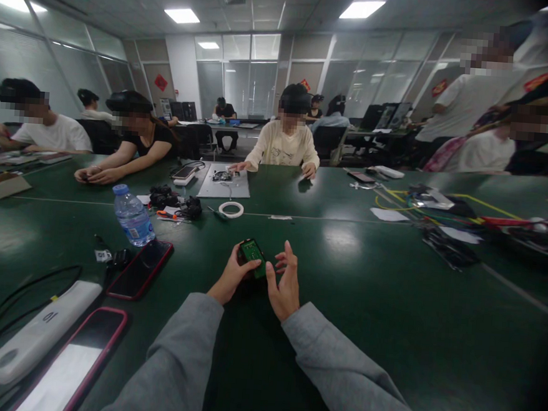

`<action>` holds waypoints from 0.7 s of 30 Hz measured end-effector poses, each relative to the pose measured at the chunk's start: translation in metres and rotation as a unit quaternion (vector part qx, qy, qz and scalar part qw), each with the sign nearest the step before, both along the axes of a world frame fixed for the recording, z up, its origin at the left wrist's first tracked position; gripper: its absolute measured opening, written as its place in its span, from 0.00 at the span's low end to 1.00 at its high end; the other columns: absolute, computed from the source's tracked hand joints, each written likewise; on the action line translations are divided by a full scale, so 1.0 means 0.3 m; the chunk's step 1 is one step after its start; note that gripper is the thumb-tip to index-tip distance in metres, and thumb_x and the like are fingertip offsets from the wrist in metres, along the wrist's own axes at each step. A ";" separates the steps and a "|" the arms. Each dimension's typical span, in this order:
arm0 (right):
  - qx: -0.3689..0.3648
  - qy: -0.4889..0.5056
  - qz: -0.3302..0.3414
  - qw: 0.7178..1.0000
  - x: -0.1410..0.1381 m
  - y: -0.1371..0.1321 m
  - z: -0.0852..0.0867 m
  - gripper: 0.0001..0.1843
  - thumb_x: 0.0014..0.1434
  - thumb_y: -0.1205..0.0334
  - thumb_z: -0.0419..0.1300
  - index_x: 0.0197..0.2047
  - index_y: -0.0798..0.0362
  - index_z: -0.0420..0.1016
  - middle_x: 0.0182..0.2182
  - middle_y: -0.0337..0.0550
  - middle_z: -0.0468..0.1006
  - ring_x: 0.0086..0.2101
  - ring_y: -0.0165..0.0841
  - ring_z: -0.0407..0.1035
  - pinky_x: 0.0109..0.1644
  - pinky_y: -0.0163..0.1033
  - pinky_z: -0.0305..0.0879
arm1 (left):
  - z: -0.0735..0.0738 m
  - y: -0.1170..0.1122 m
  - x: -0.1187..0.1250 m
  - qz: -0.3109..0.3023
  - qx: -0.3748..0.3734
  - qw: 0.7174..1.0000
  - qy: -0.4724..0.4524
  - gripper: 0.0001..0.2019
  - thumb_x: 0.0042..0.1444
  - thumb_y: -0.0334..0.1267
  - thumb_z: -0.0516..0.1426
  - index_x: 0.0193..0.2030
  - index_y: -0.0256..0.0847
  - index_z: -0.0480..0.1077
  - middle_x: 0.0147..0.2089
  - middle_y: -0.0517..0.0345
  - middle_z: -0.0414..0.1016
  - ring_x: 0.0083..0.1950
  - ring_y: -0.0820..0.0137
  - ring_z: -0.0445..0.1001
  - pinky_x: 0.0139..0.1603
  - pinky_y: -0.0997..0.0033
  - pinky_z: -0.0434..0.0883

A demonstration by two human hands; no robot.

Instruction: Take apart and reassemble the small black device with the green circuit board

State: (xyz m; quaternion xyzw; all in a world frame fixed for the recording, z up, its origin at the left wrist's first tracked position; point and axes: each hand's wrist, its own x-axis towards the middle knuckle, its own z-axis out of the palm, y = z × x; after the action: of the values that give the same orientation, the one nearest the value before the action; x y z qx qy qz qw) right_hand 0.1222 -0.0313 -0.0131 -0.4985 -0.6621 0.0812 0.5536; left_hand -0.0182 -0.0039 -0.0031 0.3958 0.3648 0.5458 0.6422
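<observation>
A small green circuit board (pixel 251 249) with a dark edge is tilted up above the green table, in the middle of the head view. My left hand (pixel 234 271) grips it from the left, thumb lying across its lower face. Close to its right side, my right hand (pixel 285 281) is open, fingers raised and apart, with nothing in it. The thumb of that hand is near the board's lower right corner; whether it touches, I cannot tell. The board's underside and my left fingers behind it are mostly hidden.
Left of my arms lie two red-edged phones (pixel 142 270), a white power bank (pixel 40 333) with black cables, and a water bottle (pixel 132 217). Farther off are a white ring (pixel 231 210) and black cable bundles (pixel 164 198). Wires and parts (pixel 445 242) crowd the right. A person (pixel 285 137) sits opposite.
</observation>
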 end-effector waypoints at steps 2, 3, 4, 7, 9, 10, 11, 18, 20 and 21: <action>0.002 0.003 -0.001 1.000 -0.001 0.001 -0.001 0.35 0.65 0.56 0.50 0.70 0.49 0.39 0.46 0.47 0.64 0.40 0.33 0.63 0.43 0.43 0.68 | -0.004 0.002 -0.001 0.002 -0.001 1.000 0.000 0.35 0.43 0.38 0.68 0.58 0.46 0.59 0.54 0.46 0.72 0.54 0.58 0.72 0.53 0.48 0.71; 0.003 0.004 -0.002 1.000 -0.001 0.002 -0.002 0.35 0.65 0.56 0.51 0.70 0.49 0.39 0.46 0.47 0.64 0.40 0.33 0.63 0.43 0.43 0.68 | -0.006 0.003 -0.001 0.004 -0.002 1.000 0.000 0.35 0.43 0.38 0.68 0.58 0.46 0.59 0.54 0.46 0.72 0.54 0.58 0.72 0.53 0.48 0.71; 0.004 0.005 -0.002 1.000 -0.002 0.003 -0.003 0.35 0.65 0.56 0.51 0.70 0.49 0.39 0.45 0.47 0.64 0.40 0.33 0.63 0.43 0.43 0.68 | -0.006 0.004 -0.001 0.006 -0.004 1.000 0.000 0.35 0.43 0.38 0.68 0.58 0.47 0.60 0.54 0.46 0.72 0.54 0.58 0.72 0.53 0.48 0.71; 0.005 0.005 -0.004 1.000 -0.002 0.005 -0.004 0.35 0.65 0.56 0.50 0.70 0.49 0.39 0.45 0.47 0.64 0.40 0.33 0.63 0.42 0.43 0.69 | -0.005 0.004 -0.002 0.007 -0.007 1.000 -0.003 0.35 0.42 0.38 0.68 0.58 0.47 0.60 0.54 0.46 0.72 0.54 0.58 0.72 0.53 0.48 0.71; 0.003 0.004 -0.003 1.000 -0.002 0.005 -0.004 0.35 0.65 0.56 0.50 0.70 0.49 0.39 0.46 0.47 0.64 0.40 0.33 0.63 0.43 0.43 0.69 | -0.003 0.004 -0.003 0.003 -0.007 1.000 -0.004 0.35 0.42 0.38 0.68 0.57 0.47 0.60 0.54 0.46 0.72 0.54 0.58 0.72 0.53 0.47 0.70; 0.002 0.004 -0.003 1.000 -0.002 0.005 -0.004 0.35 0.65 0.56 0.50 0.70 0.48 0.39 0.46 0.47 0.64 0.40 0.33 0.63 0.43 0.44 0.69 | -0.002 0.004 -0.003 0.002 -0.006 1.000 -0.004 0.35 0.42 0.38 0.68 0.57 0.46 0.60 0.54 0.46 0.72 0.54 0.58 0.72 0.53 0.47 0.70; 0.001 0.005 -0.002 1.000 -0.002 0.005 -0.004 0.35 0.65 0.56 0.50 0.70 0.48 0.39 0.46 0.47 0.64 0.40 0.33 0.63 0.43 0.43 0.69 | -0.003 0.004 -0.003 0.002 -0.005 1.000 -0.002 0.35 0.42 0.38 0.68 0.57 0.46 0.60 0.54 0.46 0.72 0.55 0.57 0.72 0.53 0.47 0.70; -0.006 0.008 0.000 1.000 -0.003 0.006 -0.007 0.35 0.65 0.56 0.51 0.70 0.48 0.39 0.45 0.46 0.64 0.39 0.33 0.62 0.43 0.43 0.68 | -0.011 0.005 -0.006 0.000 0.002 1.000 0.006 0.35 0.44 0.39 0.68 0.58 0.47 0.59 0.55 0.45 0.71 0.56 0.57 0.71 0.53 0.48 0.71; -0.004 0.009 0.000 1.000 -0.003 0.006 -0.007 0.35 0.65 0.56 0.51 0.70 0.48 0.39 0.45 0.46 0.64 0.39 0.33 0.62 0.43 0.43 0.68 | -0.011 0.005 -0.007 -0.003 0.005 1.000 0.004 0.35 0.44 0.39 0.68 0.58 0.47 0.59 0.55 0.45 0.71 0.56 0.57 0.71 0.53 0.48 0.71; -0.003 0.009 0.000 1.000 -0.003 0.006 -0.006 0.35 0.65 0.56 0.51 0.70 0.48 0.39 0.45 0.46 0.64 0.40 0.33 0.62 0.44 0.43 0.68 | -0.010 0.004 -0.007 -0.004 0.006 1.000 0.003 0.35 0.44 0.38 0.67 0.58 0.47 0.59 0.56 0.45 0.71 0.56 0.57 0.71 0.53 0.48 0.71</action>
State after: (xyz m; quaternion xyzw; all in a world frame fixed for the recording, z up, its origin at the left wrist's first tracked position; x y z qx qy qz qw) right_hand 0.1212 -0.0296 -0.0151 -0.4997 -0.6566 0.0877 0.5581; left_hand -0.0203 -0.0026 -0.0062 0.4025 0.3621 0.5441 0.6410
